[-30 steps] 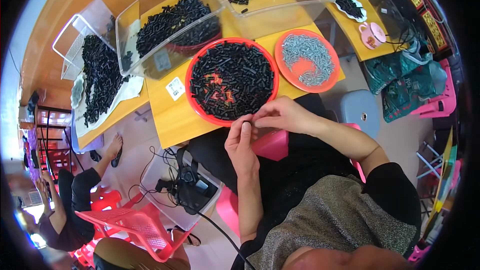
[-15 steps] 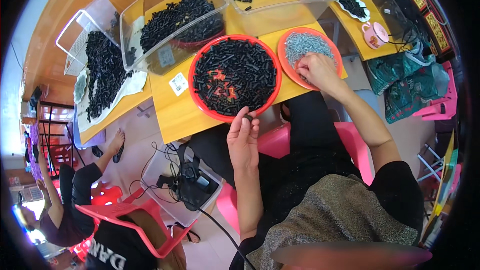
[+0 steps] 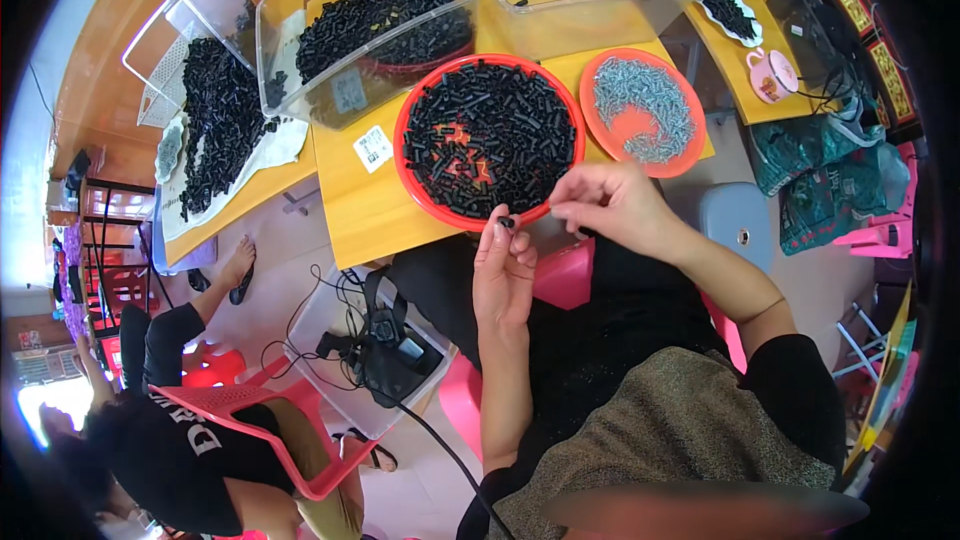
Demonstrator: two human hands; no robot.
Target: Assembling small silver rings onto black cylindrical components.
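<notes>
Head view: left hand (image 3: 503, 275) pinches small black tube (image 3: 507, 223), axis unclear.

Clear plastic bins (image 3: 350, 50) of black parts, pink cup (image 3: 770, 75), red plastic chair (image 3: 270, 420), seated co-worker (image 3: 170, 420), floor cables (image 3: 340, 310)

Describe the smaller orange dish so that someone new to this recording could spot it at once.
Start at the yellow wooden table and find the big round red tray of small black plastic pieces at its near edge. The smaller round orange plastic dish lies just to the right of it, above the right hand. It alone holds a pile of small silver-grey metal pieces, not black ones.
</notes>
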